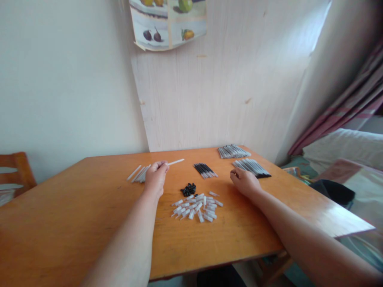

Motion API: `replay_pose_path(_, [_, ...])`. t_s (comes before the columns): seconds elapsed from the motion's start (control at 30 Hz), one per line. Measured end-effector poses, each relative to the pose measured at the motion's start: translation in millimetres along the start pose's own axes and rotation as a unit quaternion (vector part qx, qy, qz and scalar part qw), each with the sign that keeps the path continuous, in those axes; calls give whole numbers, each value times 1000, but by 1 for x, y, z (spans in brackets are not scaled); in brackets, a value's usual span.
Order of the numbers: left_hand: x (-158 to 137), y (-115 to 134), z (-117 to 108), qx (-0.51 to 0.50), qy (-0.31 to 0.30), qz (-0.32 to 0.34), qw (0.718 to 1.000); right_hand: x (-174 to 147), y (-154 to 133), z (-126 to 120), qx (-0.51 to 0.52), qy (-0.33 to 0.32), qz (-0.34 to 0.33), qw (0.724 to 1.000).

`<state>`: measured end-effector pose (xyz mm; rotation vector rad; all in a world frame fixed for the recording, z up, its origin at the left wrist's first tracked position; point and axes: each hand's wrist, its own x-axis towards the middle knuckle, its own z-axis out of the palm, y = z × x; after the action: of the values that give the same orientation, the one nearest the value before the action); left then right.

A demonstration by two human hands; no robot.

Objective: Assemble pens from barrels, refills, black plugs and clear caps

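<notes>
My left hand (156, 176) pinches a slim white tube (177, 162), which points to the right above the table. Just behind that hand lies a row of similar white tubes (138, 174), partly covered by it. My right hand (245, 182) is closed with its fingers curled, beside a stack of grey pen-like sticks with black ends (251, 167); anything in its fingers is hidden. Between the hands lie black sticks with pale tips (206, 170), a heap of small black plugs (188, 189) and many short whitish pieces with thin points (200, 206).
Another stack of grey sticks (233, 151) lies at the table's back right. The wooden table (119, 223) meets a pale board and wall behind. A wooden chair (18, 171) stands at the left; a bed (350, 159) and a curtain (338, 103) are on the right.
</notes>
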<state>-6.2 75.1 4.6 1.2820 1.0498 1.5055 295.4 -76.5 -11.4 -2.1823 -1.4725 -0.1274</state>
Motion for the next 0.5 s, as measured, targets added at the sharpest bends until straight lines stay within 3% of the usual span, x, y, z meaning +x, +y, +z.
replay_pose_path(0.17, [-4, 14, 1, -122, -15, -64, 990, 3, -8, 3, 83, 0, -3, 997])
replay_pose_path(0.27, [-7, 21, 1, -143, -12, -86, 986, -3, -29, -9, 243, -47, -20, 969])
replay_pose_path(0.33, [-7, 23, 1, -140, -11, -92, 986, -15, -50, -24, 410, -143, -34, 900])
replay_pose_path(0.43, [-8, 24, 0, -130, -7, -96, 987, -44, -89, -51, 599, -261, -89, 752])
replay_pose_path(0.5, [-8, 24, 0, -129, -3, -94, 987, -67, -114, -66, 662, -330, -132, 660])
